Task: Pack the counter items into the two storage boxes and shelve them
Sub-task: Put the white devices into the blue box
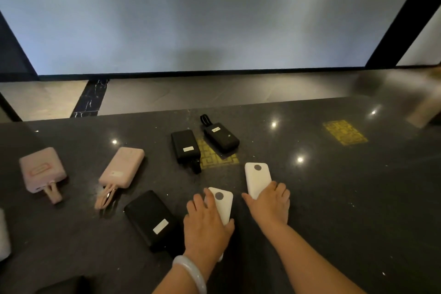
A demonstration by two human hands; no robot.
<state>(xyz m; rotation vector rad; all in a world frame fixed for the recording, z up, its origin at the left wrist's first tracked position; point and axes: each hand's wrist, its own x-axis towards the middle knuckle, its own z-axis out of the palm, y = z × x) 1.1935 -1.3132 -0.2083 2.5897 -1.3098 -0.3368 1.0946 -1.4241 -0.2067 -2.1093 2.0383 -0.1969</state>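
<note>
Two white power banks lie lengthwise under the hands, left hand (206, 221) gripping one (223, 205), right hand (270, 200) clasping the other's (258, 178) near end on the counter (334, 186).

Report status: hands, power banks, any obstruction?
Left hand grips one white power bank; right hand grips the other white power bank. Both on the counter. Pink and black banks loose; nothing blocking.

Room is dim overall. Overhead lamps show as small bright glare spots on the polished dark surface (310, 198). The pale wall panel (214, 14) glows unevenly. Wide-angle bending skews the edges. A smeared, motion-blurred shape (420, 95) sits at far right.
</note>
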